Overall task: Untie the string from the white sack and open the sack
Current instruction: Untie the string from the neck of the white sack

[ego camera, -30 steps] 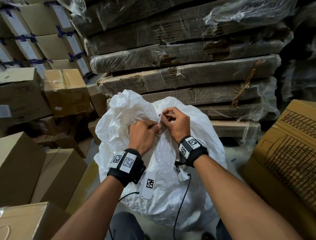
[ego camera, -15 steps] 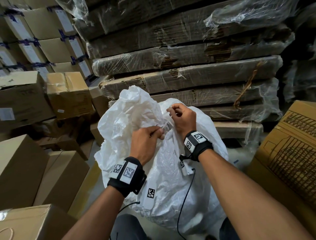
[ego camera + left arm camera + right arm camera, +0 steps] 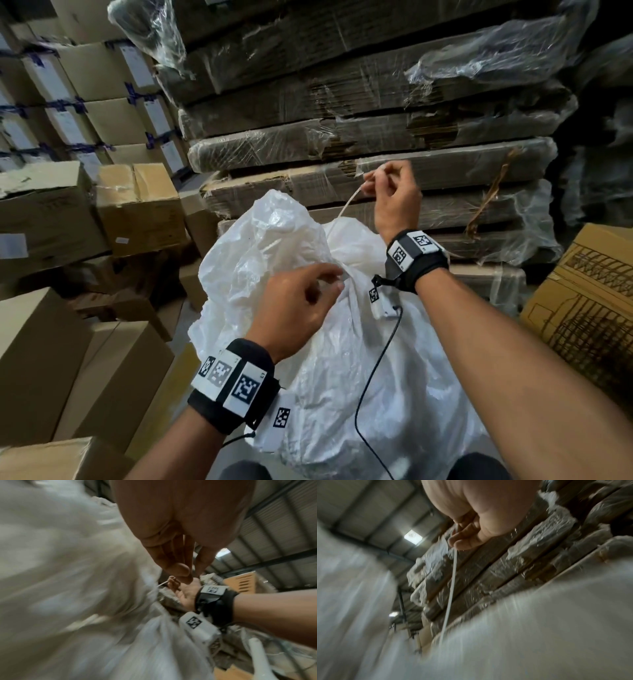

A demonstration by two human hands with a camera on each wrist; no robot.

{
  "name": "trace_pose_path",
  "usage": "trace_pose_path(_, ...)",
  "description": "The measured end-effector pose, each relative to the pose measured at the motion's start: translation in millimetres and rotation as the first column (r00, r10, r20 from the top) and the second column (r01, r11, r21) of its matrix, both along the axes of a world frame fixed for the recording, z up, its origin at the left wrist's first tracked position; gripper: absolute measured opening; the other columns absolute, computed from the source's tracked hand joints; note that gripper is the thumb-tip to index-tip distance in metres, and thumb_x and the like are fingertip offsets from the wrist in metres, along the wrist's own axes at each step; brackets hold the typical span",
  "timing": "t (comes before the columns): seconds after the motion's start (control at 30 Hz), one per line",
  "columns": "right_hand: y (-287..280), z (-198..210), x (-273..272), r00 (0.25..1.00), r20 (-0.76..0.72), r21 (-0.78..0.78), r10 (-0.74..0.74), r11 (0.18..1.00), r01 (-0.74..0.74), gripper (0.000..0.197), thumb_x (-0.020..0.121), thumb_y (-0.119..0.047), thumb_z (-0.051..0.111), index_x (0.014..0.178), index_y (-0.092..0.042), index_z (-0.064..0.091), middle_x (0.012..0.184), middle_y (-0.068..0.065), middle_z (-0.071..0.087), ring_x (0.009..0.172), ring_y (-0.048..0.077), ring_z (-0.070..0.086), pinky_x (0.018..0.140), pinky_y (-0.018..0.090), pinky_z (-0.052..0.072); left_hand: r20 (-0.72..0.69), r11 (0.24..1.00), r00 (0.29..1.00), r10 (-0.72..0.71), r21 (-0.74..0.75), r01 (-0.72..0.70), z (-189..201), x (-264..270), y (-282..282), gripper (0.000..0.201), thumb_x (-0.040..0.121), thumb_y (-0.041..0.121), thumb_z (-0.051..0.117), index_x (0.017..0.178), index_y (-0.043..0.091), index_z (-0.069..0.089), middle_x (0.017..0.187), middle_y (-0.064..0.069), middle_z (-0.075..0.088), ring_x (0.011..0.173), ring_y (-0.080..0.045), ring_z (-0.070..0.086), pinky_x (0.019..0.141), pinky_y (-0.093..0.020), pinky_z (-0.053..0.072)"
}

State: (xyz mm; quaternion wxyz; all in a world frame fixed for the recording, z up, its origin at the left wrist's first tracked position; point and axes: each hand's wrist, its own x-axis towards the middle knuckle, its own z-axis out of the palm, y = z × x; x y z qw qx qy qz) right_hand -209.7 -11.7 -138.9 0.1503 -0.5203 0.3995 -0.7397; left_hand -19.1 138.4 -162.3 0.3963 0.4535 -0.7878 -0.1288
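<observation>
The white sack (image 3: 359, 377) stands in front of me, its crumpled top bunched at a neck. My right hand (image 3: 371, 180) is raised above and behind the neck and pinches the thin white string (image 3: 349, 202), which runs taut down to the sack. In the right wrist view the string (image 3: 452, 582) drops from my right hand (image 3: 455, 543) to the blurred sack (image 3: 539, 628). My left hand (image 3: 334, 279) hovers at the neck with loosely bent fingers and holds nothing. The left wrist view shows my left hand (image 3: 190, 572) beside the sack (image 3: 68, 574).
Shrink-wrapped stacks of flat cardboard (image 3: 376, 130) rise right behind the sack. Cardboard boxes (image 3: 44, 212) crowd the left side, one (image 3: 34, 359) close by. A printed carton (image 3: 589, 308) stands at the right. A black cable (image 3: 373, 370) hangs from my right wrist across the sack.
My right hand has pulled the string up and away from the neck, drawing out a long length. My left hand has let go of the bunched neck and loosened its fingers.
</observation>
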Motion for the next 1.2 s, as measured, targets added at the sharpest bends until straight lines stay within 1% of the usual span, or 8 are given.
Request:
trace_pose_path(0.2, 24.1, 108.8, -39.0, 0.971, -0.221, -0.248, -0.094, 0.968, 0.038, 0.011, 0.098, -0.022, 0.057, 0.100, -0.012, 0.061, 0.086, 0.002, 0.075, 0.078, 0.006, 0.072, 0.070, 0.024, 0.057, -0.067, 0.936, 0.997, -0.027, -0.352, 0.002, 93.7, -41.5, -29.1, 0.021, 0.091, 0.017, 0.070, 0.111, 0.012, 0.073, 0.099, 0.001, 0.076, 0.084, -0.008, 0.069, 0.081, -0.023, 0.058)
trace_pose_path(0.3, 46.1, 153.6, -40.0, 0.953, -0.299, -0.267, -0.047, 0.963, -0.037, 0.015, 0.096, -0.021, 0.059, 0.101, -0.007, 0.063, 0.086, 0.002, 0.075, 0.083, 0.009, 0.074, 0.075, 0.024, 0.058, -0.187, 0.972, 0.979, 0.082, -0.201, -0.120, 139.3, -57.7, -64.4, 0.039, 0.087, 0.028, 0.076, 0.123, 0.015, 0.068, 0.109, 0.004, 0.074, 0.095, -0.006, 0.069, 0.094, -0.025, 0.055)
trace_pose_path(0.37, 57.7, 172.8, -40.3, 0.952, -0.307, -0.263, -0.014, 0.962, -0.070, 0.016, 0.096, -0.020, 0.060, 0.102, -0.005, 0.063, 0.085, 0.001, 0.075, 0.083, 0.010, 0.074, 0.076, 0.029, 0.059, -0.258, 0.995, 0.963, 0.071, -0.050, -0.087, 157.5, -65.0, -78.3, 0.043, 0.084, 0.032, 0.079, 0.123, 0.016, 0.071, 0.109, 0.004, 0.077, 0.097, -0.002, 0.071, 0.098, -0.025, 0.055)
trace_pose_path(0.57, 91.4, 200.4, -32.0, 0.950, -0.283, -0.176, 0.131, 0.967, -0.186, 0.018, 0.095, -0.019, 0.063, 0.103, -0.003, 0.066, 0.087, 0.008, 0.076, 0.079, 0.015, 0.074, 0.072, 0.030, 0.059, -0.458, 0.995, 0.887, -0.059, 0.049, 0.092, 178.7, -70.2, -50.7, 0.015, 0.083, 0.013, 0.081, 0.097, 0.010, 0.080, 0.085, -0.004, 0.080, 0.079, -0.018, 0.077, 0.079, -0.040, 0.064)
trace_pose_path(0.73, 125.4, 174.9, 0.1, 0.900, -0.172, 0.074, 0.401, 0.916, -0.394, 0.025, 0.096, -0.030, 0.062, 0.113, -0.013, 0.066, 0.100, 0.008, 0.076, 0.088, 0.026, 0.073, 0.080, 0.045, 0.061, -0.602, 0.998, 0.797, -0.038, 0.023, 0.065, 199.5, -23.5, -14.6, 0.016, 0.082, 0.009, 0.079, 0.097, 0.003, 0.078, 0.092, -0.018, 0.078, 0.082, -0.030, 0.073, 0.087, -0.045, 0.060)
trace_pose_path(0.9, 163.0, 112.2, 83.1, 0.700, -0.025, 0.246, 0.713, 0.683, -0.687, 0.022, 0.090, -0.010, 0.068, 0.108, 0.002, 0.069, 0.091, 0.011, 0.076, 0.081, 0.020, 0.074, 0.076, 0.032, 0.060, -0.570, 0.995, 0.815, 0.098, 0.035, -0.095, 201.3, 49.1, 18.5, 0.013, 0.081, 0.009, 0.080, 0.093, 0.005, 0.078, 0.085, -0.014, 0.077, 0.073, -0.017, 0.069, 0.076, -0.032, 0.059)
trace_pose_path(1.07, 185.8, 77.8, 192.1, 0.534, 0.226, 0.250, 0.815, 0.481, -0.840, 0.029, 0.087, -0.004, 0.070, 0.112, 0.010, 0.065, 0.103, 0.027, 0.070, 0.079, 0.026, 0.068, 0.073, 0.034, 0.060, -0.552, 0.955, 0.782, 0.289, 0.113, -0.273, 179.7, 144.0, 62.5, 0.018, 0.082, 0.013, 0.081, 0.096, 0.002, 0.078, 0.091, -0.018, 0.077, 0.073, -0.018, 0.071, 0.074, -0.034, 0.062)
trace_pose_path(1.2, 205.6, 58.7, 279.7, 0.499, 0.223, 0.335, 0.837, 0.415, -0.846, 0.005, 0.084, -0.005, 0.074, 0.087, -0.007, 0.070, 0.083, 0.017, 0.071, 0.070, 0.025, 0.068, 0.071, 0.040, 0.061, -0.446, 0.867, 0.744, 0.498, 0.222, -0.447, 143.6, 232.5, 105.8, 0.018, 0.076, 0.020, 0.086, 0.088, 0.007, 0.080, 0.082, -0.012, 0.077, 0.072, -0.018, 0.070, 0.081, -0.045, 0.063)
